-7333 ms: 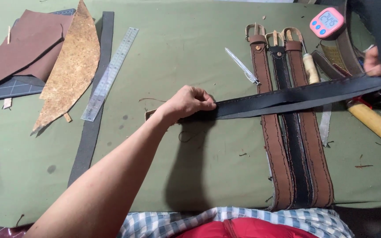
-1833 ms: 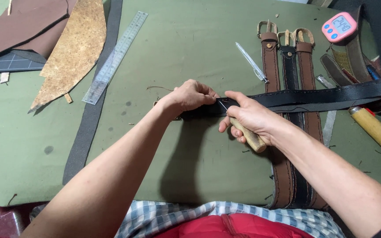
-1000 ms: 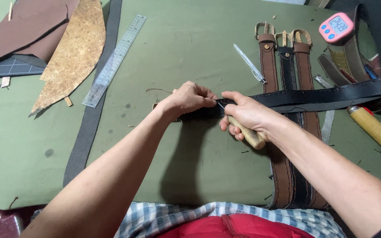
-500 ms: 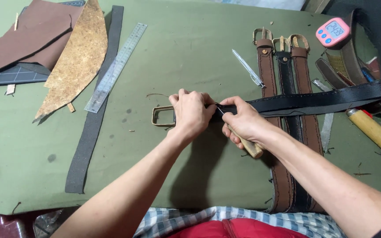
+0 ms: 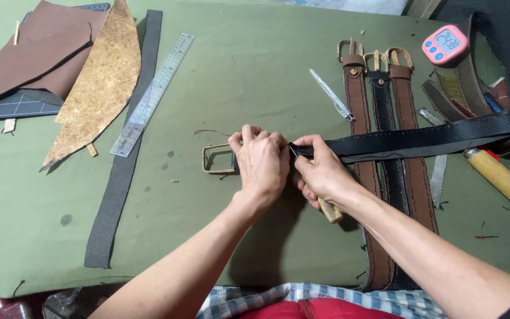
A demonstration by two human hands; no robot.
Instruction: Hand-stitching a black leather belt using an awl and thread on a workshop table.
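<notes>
Pinching the black strap [image 5: 408,139] end beside a brass buckle [image 5: 216,159], both hands [image 5: 261,162] [image 5: 320,174] are closed; the right also grips a wooden-handled tool [image 5: 330,211], with bare green table [image 5: 219,77] around.

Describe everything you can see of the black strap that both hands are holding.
The black strap is long and flat, looks like leather and is matte dark. It lies nearly level, crossing over three belts, its right end hidden at the frame's dark edge. Its left end is pinched between the left hand and right hand, next to a metal buckle. The lower edge looks slightly uneven.
</notes>
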